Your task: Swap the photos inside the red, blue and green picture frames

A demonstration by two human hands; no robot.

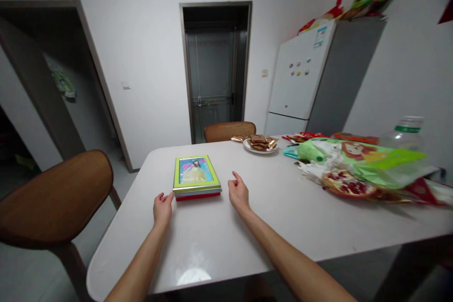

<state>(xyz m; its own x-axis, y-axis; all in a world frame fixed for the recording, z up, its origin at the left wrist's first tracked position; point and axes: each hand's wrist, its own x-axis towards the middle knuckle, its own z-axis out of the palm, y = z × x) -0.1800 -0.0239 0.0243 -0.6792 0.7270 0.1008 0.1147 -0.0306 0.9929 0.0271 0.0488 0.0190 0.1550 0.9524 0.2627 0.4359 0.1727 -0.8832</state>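
A stack of picture frames (197,188) lies on the white table (212,245) in front of me. The top one has a lime-green border around a picture of a figure in a pale dress, with grey-blue and red edges showing beneath it. My left hand (163,209) is at the stack's near left corner, fingers loosely bent and apart; its thumb side is close to the corner, and I cannot tell if it touches. To the right of the stack, my right hand (239,193) is held a little away, index finger partly extended, the others curled, with nothing in it.
On the right are a plate (260,151) of wrapped snacks, a green plastic bag (385,165), a cut pomegranate (348,184) and a clear bottle (403,134). Brown chairs stand at the left (56,198) and far side (230,130). A refrigerator (297,75) stands behind.
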